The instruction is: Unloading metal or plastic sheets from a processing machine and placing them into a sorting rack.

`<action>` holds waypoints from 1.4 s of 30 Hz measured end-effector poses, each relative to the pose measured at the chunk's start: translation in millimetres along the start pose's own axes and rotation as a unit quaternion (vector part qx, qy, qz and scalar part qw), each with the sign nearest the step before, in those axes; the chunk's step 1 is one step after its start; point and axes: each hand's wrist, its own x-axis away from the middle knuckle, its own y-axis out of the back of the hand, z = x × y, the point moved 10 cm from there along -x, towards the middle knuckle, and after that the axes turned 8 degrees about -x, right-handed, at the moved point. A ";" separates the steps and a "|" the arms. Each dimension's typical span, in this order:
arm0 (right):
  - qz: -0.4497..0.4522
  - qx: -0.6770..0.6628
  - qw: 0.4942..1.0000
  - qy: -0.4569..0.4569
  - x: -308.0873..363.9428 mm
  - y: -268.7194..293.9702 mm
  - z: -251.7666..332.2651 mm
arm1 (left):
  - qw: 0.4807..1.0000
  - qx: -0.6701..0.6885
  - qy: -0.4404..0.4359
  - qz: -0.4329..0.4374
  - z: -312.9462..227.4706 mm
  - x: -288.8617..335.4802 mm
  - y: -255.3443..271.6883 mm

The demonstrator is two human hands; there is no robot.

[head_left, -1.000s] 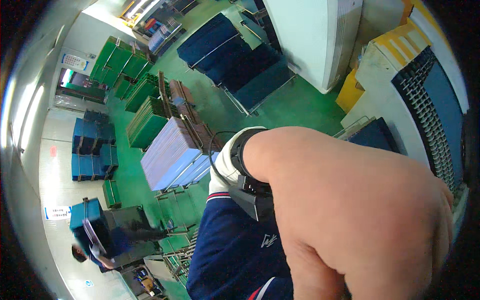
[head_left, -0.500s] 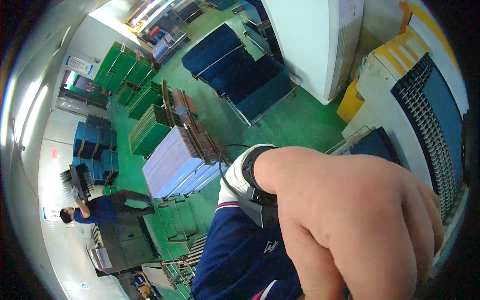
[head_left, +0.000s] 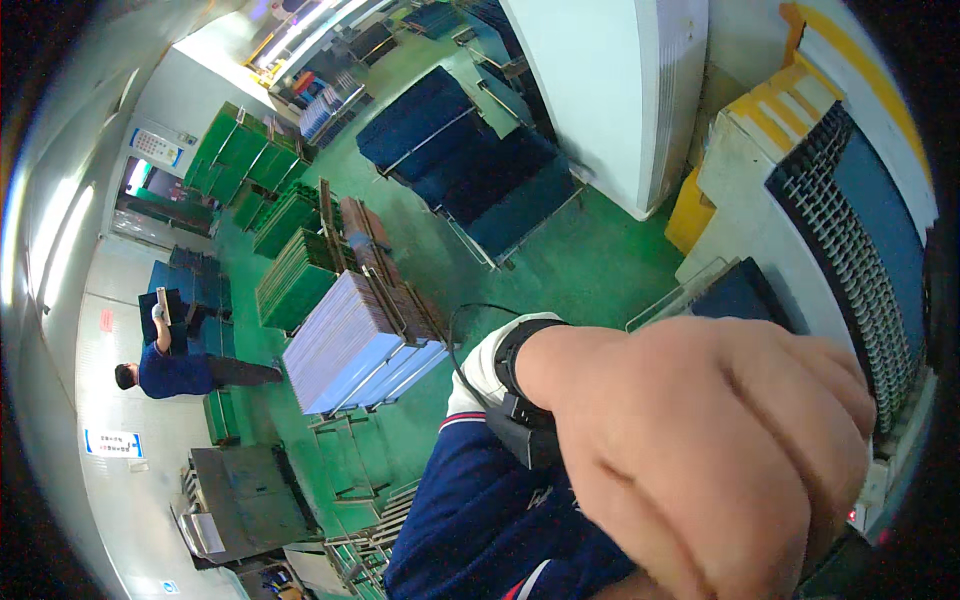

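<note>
My left hand (head_left: 700, 450) is very close up, its back filling the lower right. Its fingers curl down and away, so the fingertips and whatever they may hold are hidden. Round the wrist sits a black strap with a small black box (head_left: 525, 430), and a thin black cable (head_left: 455, 345) loops from it. The white cuff and navy sleeve (head_left: 470, 510) reach up from the lower edge. Beyond the knuckles stands a pale machine with a metal mesh conveyor belt (head_left: 835, 220). My right hand does not show.
Racks with light-blue panels (head_left: 375, 365), green panels (head_left: 295, 285) and dark-blue panels (head_left: 470, 150) stand on the green floor. A tall white cabinet (head_left: 610, 100) rises behind. At far left, a co-worker (head_left: 180, 370) stands by blue stacks, near a dark workbench (head_left: 250, 490).
My left hand has turned and shifted slightly, its knuckles bunching more. The co-worker has moved from the workbench towards the blue stacks. The whole view has shifted a little.
</note>
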 end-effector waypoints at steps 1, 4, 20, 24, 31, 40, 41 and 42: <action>-0.027 0.005 0.999 0.017 4.9 12.6 6.3 | 1.000 0.004 0.008 -0.007 6.2 1.4 3.6; -0.119 0.013 0.990 0.072 17.1 51.5 35.9 | 1.000 0.011 0.023 -0.015 17.1 3.1 3.7; 0.012 -0.001 1.000 -0.027 5.8 1.7 -8.5 | 1.000 0.011 0.023 0.005 11.2 4.1 -2.9; 0.016 0.004 1.000 0.007 6.2 10.7 3.3 | 1.000 0.012 0.012 0.006 2.1 5.8 -5.0; -0.014 -0.017 0.999 0.032 1.7 1.1 9.4 | 1.000 0.007 -0.011 0.014 -7.6 7.9 -2.0; 0.032 -0.012 0.999 0.002 5.4 -8.6 -4.7 | 0.997 -0.011 -0.016 0.074 -10.7 1.3 -4.4; 0.037 -0.011 0.999 0.000 5.5 -6.3 -7.2 | 0.997 -0.014 -0.017 0.078 -11.7 -2.6 -5.2; 0.041 -0.008 0.999 -0.003 6.5 -5.5 -8.1 | 0.996 -0.017 -0.020 0.082 -14.4 -2.1 -5.9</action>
